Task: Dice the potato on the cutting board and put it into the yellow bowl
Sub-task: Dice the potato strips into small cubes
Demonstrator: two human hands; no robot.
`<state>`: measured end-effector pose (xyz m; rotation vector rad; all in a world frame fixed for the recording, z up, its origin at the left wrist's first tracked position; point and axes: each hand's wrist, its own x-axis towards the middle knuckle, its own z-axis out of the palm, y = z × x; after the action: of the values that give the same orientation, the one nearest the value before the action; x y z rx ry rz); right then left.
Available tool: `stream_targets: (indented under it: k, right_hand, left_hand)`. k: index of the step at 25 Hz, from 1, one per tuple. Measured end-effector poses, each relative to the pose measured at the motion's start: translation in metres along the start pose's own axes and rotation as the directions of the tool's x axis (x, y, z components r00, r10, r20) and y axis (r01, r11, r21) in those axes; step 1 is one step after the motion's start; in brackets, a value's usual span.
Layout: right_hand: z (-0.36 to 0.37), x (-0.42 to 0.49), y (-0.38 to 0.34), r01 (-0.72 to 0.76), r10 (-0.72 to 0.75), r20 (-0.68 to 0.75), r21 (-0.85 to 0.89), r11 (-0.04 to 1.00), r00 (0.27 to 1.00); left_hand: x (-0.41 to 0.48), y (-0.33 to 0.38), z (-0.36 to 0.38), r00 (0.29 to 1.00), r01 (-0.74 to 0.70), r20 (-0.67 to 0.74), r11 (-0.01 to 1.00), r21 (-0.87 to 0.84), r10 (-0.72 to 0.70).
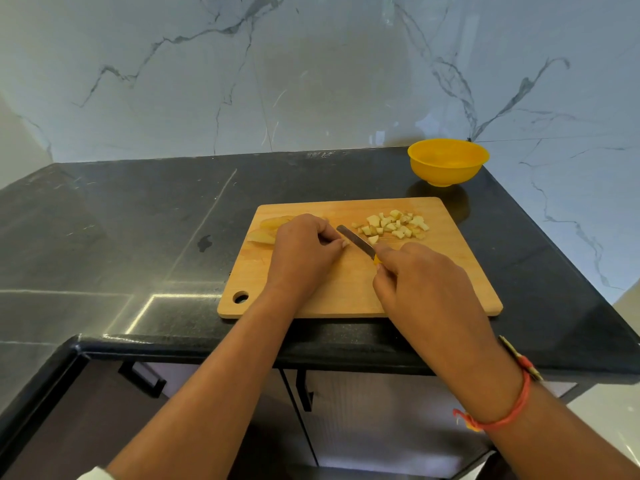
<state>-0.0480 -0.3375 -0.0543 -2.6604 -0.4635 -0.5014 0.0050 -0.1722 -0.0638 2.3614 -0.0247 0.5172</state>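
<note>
Right hand (415, 282): fingers wrapped around the yellow handle of a knife (356, 240). The dark blade runs up and to the left over the middle of the cutting board (450, 278), its tip just beside the fingertips of the left hand (304, 251).

Left hand: knuckles up on the board, left of centre, fingers curled under with thumb and forefinger brought together next to the blade. Whether a piece of potato is pinned beneath them cannot be told, since the hand itself hides that spot.

Diced potato (391, 225): a loose heap of small pale cubes on the far right part of the board, the nearest cube lying against the right side of the blade.

Potato wedges (268, 230): two larger uncut pieces at the far left of the board, partly hidden behind the left hand.

Yellow bowl (448, 161): upright on the black table (138, 220), just beyond the far right corner of the board and not touching it. No potato shows inside.

Progress, as judged: dicing is partly done, with a fair share already in cubes. The wedges on the left remain to be cut, and the whole transfer into the bowl is not yet begun
</note>
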Motion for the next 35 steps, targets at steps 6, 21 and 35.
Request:
stream_targets:
  k: [6,21,35]
  right_hand:
    - [0.014,0.012,-0.004,0.039,-0.037,0.049,-0.039,0.998,0.998]
    - [-0.017,-0.022,0.017,-0.061,0.06,-0.015,-0.152,0.986,0.998]
    - [0.0,0.005,0.038,-0.186,0.198,-0.123,0.099,0.977,0.972]
  left_hand:
    - [0.001,-0.003,0.001,1.0,-0.008,0.014,1.0,0.017,0.008]
    - [0.0,-0.003,0.005,0.998,-0.056,0.024,0.997,0.057,0.054]
    - [0.021,0.031,0.026,0.992,0.002,0.122,0.993,0.116,-0.016]
